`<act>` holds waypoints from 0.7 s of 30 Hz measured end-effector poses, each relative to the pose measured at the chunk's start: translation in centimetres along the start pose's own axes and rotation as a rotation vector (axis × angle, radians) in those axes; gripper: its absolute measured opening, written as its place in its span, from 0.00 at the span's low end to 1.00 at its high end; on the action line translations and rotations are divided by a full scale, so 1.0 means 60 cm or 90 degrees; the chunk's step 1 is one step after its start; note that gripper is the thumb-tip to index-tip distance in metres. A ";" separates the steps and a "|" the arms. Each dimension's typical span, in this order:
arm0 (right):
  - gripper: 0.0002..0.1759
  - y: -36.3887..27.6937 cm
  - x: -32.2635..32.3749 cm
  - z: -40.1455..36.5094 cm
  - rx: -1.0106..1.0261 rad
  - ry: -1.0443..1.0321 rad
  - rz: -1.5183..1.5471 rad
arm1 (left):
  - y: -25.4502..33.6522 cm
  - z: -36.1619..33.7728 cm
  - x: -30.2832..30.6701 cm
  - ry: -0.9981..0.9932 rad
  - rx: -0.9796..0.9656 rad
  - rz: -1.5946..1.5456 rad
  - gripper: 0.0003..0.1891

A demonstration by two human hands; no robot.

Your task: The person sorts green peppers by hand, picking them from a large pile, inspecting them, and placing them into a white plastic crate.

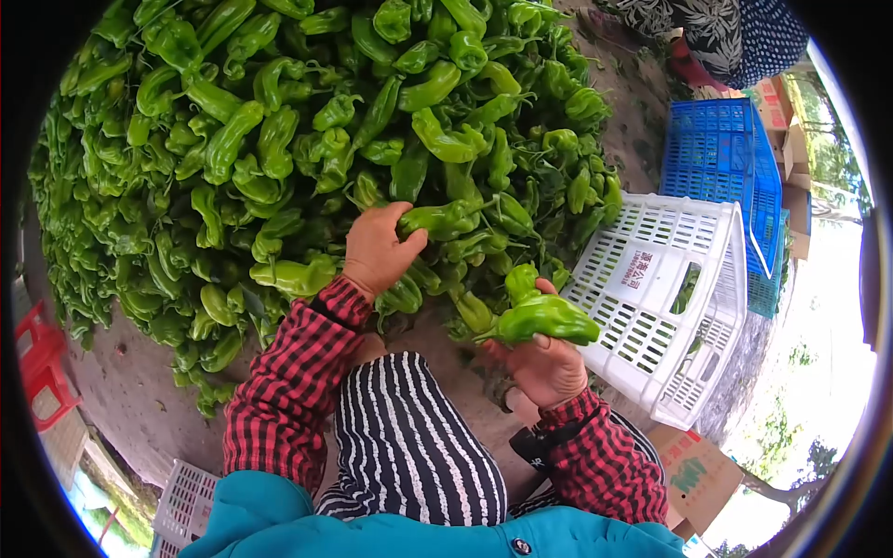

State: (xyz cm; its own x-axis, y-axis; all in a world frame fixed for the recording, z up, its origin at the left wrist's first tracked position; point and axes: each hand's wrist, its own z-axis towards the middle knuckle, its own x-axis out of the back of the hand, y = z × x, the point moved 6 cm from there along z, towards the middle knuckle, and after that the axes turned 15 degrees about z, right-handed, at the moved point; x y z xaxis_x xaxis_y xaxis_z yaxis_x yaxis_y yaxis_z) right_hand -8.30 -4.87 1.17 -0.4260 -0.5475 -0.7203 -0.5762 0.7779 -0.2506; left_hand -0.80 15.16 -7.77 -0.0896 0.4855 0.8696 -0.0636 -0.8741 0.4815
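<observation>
A large pile of green peppers spreads over the ground in front of me. My left hand is at the near edge of the pile, its thumb and fingers around the end of a green pepper. To the right, my right hand is turned palm up and holds green peppers, a long one lying across the fingers and another behind it. The hand is just left of a white plastic crate, apart from it. Parts of the fingers are hidden by the peppers.
Blue crates stand behind the white one, with cardboard boxes beyond. Another person is at the top right. A red stool is at the far left, a pale crate at the lower left, and a carton at the lower right.
</observation>
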 end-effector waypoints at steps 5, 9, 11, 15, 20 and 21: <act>0.34 0.007 0.012 0.023 0.096 -0.001 0.026 | 0.020 -0.058 -0.001 -0.340 0.412 -0.839 0.14; 0.34 0.008 -0.009 0.032 0.160 -0.108 -0.033 | 0.038 -0.075 -0.009 -0.424 0.438 -1.064 0.15; 0.34 0.013 -0.023 0.030 0.178 -0.141 -0.088 | 0.051 -0.081 -0.012 -0.436 0.456 -1.032 0.15; 0.36 0.025 -0.046 0.026 0.276 -0.137 -0.227 | 0.098 -0.072 -0.004 -0.406 0.283 -0.964 0.18; 0.35 0.031 -0.024 0.025 0.297 -0.081 -0.277 | 0.119 -0.084 0.000 -0.555 0.158 -0.983 0.19; 0.33 0.031 -0.025 0.027 0.283 -0.075 -0.208 | 0.122 -0.087 -0.015 -0.467 0.070 -0.973 0.23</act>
State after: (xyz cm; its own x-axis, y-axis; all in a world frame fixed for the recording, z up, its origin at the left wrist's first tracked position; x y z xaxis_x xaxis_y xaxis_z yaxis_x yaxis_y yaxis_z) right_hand -7.62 -2.09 0.74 -0.1797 -0.7632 -0.6206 -0.3043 0.6431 -0.7027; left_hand -6.38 8.40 -5.60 0.4305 0.7430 -0.5124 0.4169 0.3398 0.8430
